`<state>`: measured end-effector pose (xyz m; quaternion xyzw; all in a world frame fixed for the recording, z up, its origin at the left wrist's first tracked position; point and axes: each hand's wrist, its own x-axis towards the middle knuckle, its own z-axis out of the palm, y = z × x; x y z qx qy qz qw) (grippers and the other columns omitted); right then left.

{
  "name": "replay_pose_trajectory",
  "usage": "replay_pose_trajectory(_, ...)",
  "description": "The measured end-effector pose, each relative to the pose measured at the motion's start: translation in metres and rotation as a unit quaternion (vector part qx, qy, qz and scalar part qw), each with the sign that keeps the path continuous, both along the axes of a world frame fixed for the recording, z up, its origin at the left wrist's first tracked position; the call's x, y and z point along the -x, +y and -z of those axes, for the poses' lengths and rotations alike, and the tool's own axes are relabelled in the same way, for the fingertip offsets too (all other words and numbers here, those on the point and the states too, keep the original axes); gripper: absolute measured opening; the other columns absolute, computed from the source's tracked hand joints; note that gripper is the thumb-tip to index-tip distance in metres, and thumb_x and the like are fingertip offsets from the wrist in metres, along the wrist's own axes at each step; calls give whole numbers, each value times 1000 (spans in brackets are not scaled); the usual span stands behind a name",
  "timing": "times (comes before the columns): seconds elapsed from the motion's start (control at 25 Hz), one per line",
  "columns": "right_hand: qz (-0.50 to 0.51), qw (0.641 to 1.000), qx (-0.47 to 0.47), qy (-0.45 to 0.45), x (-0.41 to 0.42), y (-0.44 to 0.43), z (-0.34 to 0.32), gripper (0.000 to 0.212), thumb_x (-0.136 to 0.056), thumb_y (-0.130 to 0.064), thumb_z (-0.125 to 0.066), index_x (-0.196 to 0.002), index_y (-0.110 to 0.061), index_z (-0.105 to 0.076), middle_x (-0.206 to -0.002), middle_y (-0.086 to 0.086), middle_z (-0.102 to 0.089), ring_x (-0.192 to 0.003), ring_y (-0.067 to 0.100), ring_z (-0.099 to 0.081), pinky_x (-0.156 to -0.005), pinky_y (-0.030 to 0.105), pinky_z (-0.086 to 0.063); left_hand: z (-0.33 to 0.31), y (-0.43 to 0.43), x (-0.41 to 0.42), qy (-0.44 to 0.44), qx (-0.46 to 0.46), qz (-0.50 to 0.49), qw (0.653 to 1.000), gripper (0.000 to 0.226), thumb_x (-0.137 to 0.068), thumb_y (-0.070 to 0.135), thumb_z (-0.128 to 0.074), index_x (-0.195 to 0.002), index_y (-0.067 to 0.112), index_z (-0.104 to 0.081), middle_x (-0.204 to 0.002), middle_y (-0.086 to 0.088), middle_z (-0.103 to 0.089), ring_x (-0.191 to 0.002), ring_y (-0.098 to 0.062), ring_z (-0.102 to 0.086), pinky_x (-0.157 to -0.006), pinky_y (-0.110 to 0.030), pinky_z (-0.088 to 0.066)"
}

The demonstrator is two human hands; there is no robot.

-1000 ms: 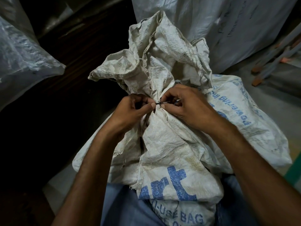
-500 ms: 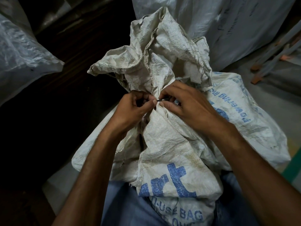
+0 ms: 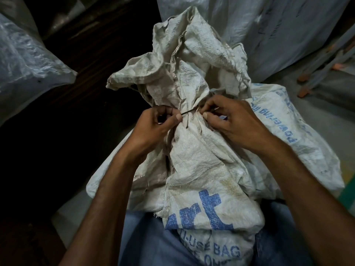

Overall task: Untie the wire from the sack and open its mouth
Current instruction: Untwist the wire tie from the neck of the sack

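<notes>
We've got the sack [image 3: 201, 169] resting against our lap, upright-ish, w/ blue lettering on the front and its crumpled top flaring up above a tight neck. The wire [image 3: 189, 111] is thin and dark, running across that neck btwn our two hands.

Left hand [image 3: 153, 125]: thumb and forefinger pinched narrow on the left end of the wire, other fingers curled in. Right hand [image 3: 232, 121]: fingertips also pinched close at the right side of the neck, where the wire meets the cloth. We judge it's holding the other end or the twist there, but the exact contact is hidden by the fingers, so can't say for sure.

Progress, as far as we can judge: early to mid. The neck is cinched, folds bunched hard together, so the tie isn't off yet. A short straight stretch of wire shows free of the cloth, which suggests an end has been worked loose, though we can't tell how many turns remain underneath.

Left to do: finish unwinding, pull the wire clear of the neck, then spread the gathered top apart so the mouth stands open. None of the mouth is open atm.

Other pale sacks [image 3: 278, 31] stand just behind and off to the left.
</notes>
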<state>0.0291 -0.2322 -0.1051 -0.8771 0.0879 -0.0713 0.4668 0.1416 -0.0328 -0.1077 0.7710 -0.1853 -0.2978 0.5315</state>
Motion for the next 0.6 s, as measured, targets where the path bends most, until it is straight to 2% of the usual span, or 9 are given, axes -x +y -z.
replay_pose_trajectory(0.16, 25, 999, -47, -1, 5, 4, 4, 6, -97, -19, -70, -102, -21, -69, -98, -7, -73, -94, 10, -71, -85, 31, -58, 3, 0, 3, -3, 19, -1, 1000, 10, -96, 20, -69, -97, 11, -73, -84, 1, -68, -75, -2, -60, -69, -16, -46)
replay_pose_trajectory(0.28, 55, 996, -71, -8, 8, 7, 2, 4, -98, -21, -69, -102, -23, -68, -96, -6, -72, -91, 10, -69, -83, 33, -57, -3, 2, 7, -3, 43, -31, 999, 8, -95, 15, -71, -101, 12, -73, -92, -7, -71, -82, -4, -64, -75, -18, -51)
replay_pose_trajectory(0.36, 74, 993, -95, -14, 12, 8, -2, 3, -100, -21, -67, -101, -24, -68, -96, -5, -72, -92, 13, -70, -83, 36, -59, -11, 4, 11, -13, 54, -41, 998, 16, -93, 12, -72, -109, 14, -73, -103, -10, -72, -90, -5, -66, -80, -18, -54)
replay_pose_trajectory(0.44, 97, 988, -118, -30, 14, 10, -8, 3, -101, -19, -65, -100, -21, -67, -96, -2, -74, -94, 17, -71, -85, 40, -60, -20, 4, 17, -39, 51, -27, 998, 25, -92, 11, -73, -117, 16, -73, -103, -5, -71, -90, -3, -65, -78, -15, -54)
replay_pose_trajectory(0.52, 114, 985, -118, -47, 16, 10, -19, 5, -100, -15, -64, -99, -20, -67, -95, -1, -75, -92, 17, -73, -85, 42, -61, -26, 3, 23, -78, 28, -15, 996, 33, -91, 14, -75, -123, 23, -71, -106, 1, -67, -91, -1, -62, -75, -15, -53)
replay_pose_trajectory(0.6, 122, 985, -100, -64, 20, 9, -32, 5, -99, -14, -65, -98, -19, -67, -92, -3, -75, -89, 15, -73, -86, 45, -60, -32, 2, 27, -121, -3, -19, 993, 40, -89, 22, -77, -127, 33, -68, -117, 6, -60, -99, 3, -58, -81, -16, -51)
